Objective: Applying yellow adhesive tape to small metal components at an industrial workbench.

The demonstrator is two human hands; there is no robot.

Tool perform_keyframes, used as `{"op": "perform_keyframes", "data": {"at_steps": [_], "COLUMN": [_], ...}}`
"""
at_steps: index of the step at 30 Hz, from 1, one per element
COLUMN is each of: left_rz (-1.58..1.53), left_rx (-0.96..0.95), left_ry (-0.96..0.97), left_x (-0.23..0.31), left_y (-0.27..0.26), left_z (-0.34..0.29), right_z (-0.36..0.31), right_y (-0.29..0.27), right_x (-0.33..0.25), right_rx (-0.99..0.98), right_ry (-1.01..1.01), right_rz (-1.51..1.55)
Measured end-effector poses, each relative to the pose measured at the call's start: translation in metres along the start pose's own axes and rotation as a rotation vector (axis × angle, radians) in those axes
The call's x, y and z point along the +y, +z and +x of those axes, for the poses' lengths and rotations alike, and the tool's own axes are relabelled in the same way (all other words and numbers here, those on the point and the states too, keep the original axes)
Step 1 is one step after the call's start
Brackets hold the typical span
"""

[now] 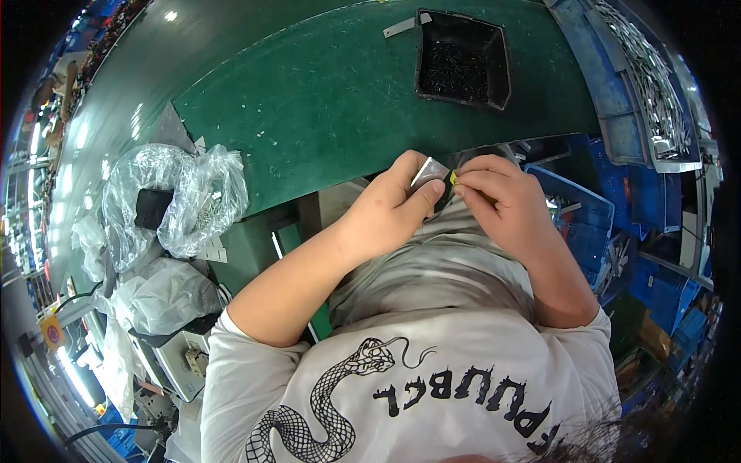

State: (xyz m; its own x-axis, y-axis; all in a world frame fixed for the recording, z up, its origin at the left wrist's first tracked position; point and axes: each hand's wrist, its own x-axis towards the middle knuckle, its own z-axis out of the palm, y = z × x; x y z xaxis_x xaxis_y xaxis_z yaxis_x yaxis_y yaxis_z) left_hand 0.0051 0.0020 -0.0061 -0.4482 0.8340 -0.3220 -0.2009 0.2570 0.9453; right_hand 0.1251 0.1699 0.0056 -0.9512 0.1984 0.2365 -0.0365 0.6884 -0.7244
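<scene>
My left hand (390, 202) pinches a small flat grey metal plate (428, 171) between thumb and fingers, close to my body at the near edge of the green table (324, 100). My right hand (498, 193) is right beside it, fingertips closed on a tiny yellow piece (454, 178) held against the plate's right side. Both hands are above my lap and grey-white shirt.
A black bin (463, 60) of small dark screws sits at the table's far side, a metal strip (401, 28) beside it. Clear plastic bags (181, 197) with parts lie to the left. Blue crates (610, 216) with metal parts stand at the right.
</scene>
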Motion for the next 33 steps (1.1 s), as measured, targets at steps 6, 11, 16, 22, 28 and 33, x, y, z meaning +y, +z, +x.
{"op": "perform_keyframes", "data": {"at_steps": [6, 11, 16, 22, 28, 33], "left_rz": [0.089, 0.185, 0.296, 0.283, 0.301, 0.377], "left_rx": [-0.049, -0.03, -0.003, -0.013, 0.028, 0.002], "left_ry": [0.068, 0.156, 0.227, 0.2, 0.316, 0.3], "left_x": [-0.008, -0.008, -0.011, -0.01, -0.015, -0.006], "left_y": [0.0, 0.002, 0.003, 0.003, 0.004, 0.001], "left_z": [0.001, 0.001, 0.001, 0.0, 0.001, 0.0], "right_z": [-0.001, -0.001, -0.002, -0.002, -0.002, -0.002], "right_y": [0.0, 0.0, 0.0, -0.001, 0.0, -0.001], "right_x": [0.0, 0.0, 0.0, -0.001, -0.001, -0.001], "right_rx": [-0.024, -0.029, -0.017, -0.005, -0.001, -0.019], "right_ry": [0.038, 0.024, 0.037, 0.043, 0.044, 0.045], "right_rz": [0.095, 0.095, 0.079, 0.07, 0.05, 0.04]}}
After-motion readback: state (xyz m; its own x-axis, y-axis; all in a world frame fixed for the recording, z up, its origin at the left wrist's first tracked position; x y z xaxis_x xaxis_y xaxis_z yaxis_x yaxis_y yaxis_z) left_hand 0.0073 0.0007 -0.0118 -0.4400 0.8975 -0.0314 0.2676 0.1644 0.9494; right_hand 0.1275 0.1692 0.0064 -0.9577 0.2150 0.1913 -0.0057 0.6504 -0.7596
